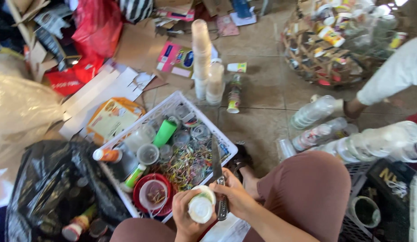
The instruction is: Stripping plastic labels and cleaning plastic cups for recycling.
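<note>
Head view: left hand (187,214) gripped a small white bottle (201,205), right hand (235,196) closed on a knife (217,172), near centre
The blade pointed away, just beside the left-hand fingers; a slip could have cut them. From left: black bag (51,183) held bottles, white crate (172,105) held cups, lids, a green tube (165,132) and coloured scraps, far-right wicker basket (307,58) brimmed with bottles

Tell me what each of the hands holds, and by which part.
The left hand grips a small white plastic bottle around its body. The right hand holds a steel-bladed knife by its handle, blade pointing away.
</note>
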